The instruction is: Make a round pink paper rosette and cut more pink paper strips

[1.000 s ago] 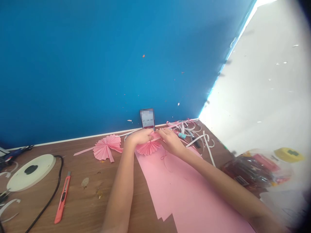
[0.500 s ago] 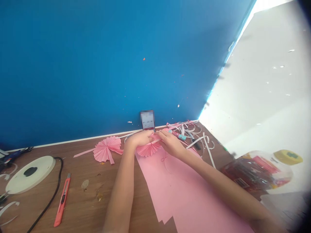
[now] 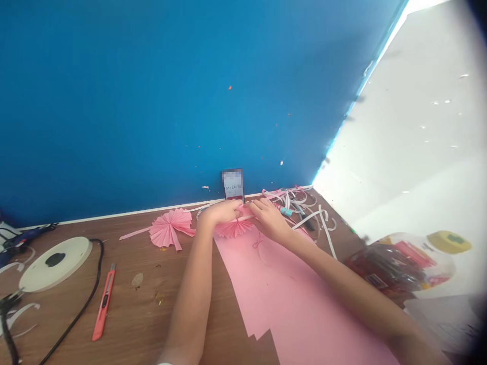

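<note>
Left grip and right grip, fingers curled nearly closed, pinch my held fan above the far end of the pink sheet. One tailed fan already lies spread on the counter; mine looks only half spread, its top hidden.

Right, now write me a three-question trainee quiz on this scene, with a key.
1. What do the left hand and right hand hold between them?
a) a cream disc
b) pleated pink paper
c) tangled white strips

2. True or false: the red cutter lies on the wooden table, to the left of the large pink sheet.

3. Fill in the colour: the phone stands in front of the ____ wall.

Key: 1. b; 2. true; 3. blue.
</note>
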Action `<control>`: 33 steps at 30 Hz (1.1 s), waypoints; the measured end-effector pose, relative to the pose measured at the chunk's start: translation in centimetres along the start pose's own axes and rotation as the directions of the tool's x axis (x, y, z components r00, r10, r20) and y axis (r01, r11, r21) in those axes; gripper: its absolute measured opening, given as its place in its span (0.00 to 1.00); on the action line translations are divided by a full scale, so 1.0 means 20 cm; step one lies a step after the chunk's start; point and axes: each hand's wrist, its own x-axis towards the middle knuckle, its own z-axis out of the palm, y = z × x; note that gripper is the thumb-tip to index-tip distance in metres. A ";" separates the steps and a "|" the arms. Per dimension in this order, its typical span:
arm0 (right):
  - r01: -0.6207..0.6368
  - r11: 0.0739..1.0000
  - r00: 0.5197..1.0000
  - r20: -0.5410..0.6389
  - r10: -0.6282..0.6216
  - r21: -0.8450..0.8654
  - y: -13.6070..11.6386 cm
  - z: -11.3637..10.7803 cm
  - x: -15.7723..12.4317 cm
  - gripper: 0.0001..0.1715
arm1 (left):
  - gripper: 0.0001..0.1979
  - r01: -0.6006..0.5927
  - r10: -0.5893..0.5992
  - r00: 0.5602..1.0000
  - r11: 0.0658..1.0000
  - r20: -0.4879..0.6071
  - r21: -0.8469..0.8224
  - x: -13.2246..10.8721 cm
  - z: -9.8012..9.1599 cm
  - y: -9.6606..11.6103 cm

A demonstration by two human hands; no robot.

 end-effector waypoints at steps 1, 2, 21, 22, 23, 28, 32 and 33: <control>0.000 1.000 1.000 -0.007 0.000 -0.002 0.00 0.00 0.00 0.20 | 0.06 -0.004 0.004 1.000 1.000 -0.004 0.002 0.00 0.00 0.00; -0.002 1.000 1.000 -0.017 0.002 -0.003 0.00 0.00 0.00 0.21 | 0.05 -0.006 0.006 1.000 1.000 -0.009 0.004 0.01 0.01 -0.01; -0.045 0.999 0.995 -0.088 0.044 -0.002 0.02 0.01 0.00 0.22 | 0.07 -0.001 0.001 1.000 1.000 -0.020 -0.019 0.00 0.00 -0.03; -0.051 0.999 0.995 -0.086 0.050 -0.006 0.03 0.00 0.00 0.23 | 0.07 -0.004 0.004 1.000 1.000 -0.021 -0.025 0.00 0.00 -0.03; -0.055 0.998 0.995 -0.081 0.054 -0.007 0.03 0.00 0.00 0.24 | 0.07 -0.007 0.006 1.000 1.000 -0.021 -0.029 0.00 0.00 -0.03; -0.065 0.998 0.996 -0.066 0.065 0.006 0.03 0.01 0.00 0.25 | 0.07 0.017 -0.017 1.000 0.999 -0.005 -0.032 0.01 0.01 -0.03; -0.110 0.994 0.991 -0.074 0.110 0.002 0.03 0.03 -0.01 0.22 | 0.09 0.032 -0.033 0.999 0.999 -0.020 -0.042 0.00 0.00 -0.02; -0.116 0.993 0.990 -0.083 0.115 0.001 0.03 0.03 -0.01 0.21 | 0.10 0.027 -0.029 0.999 0.999 -0.022 -0.047 0.00 0.00 -0.02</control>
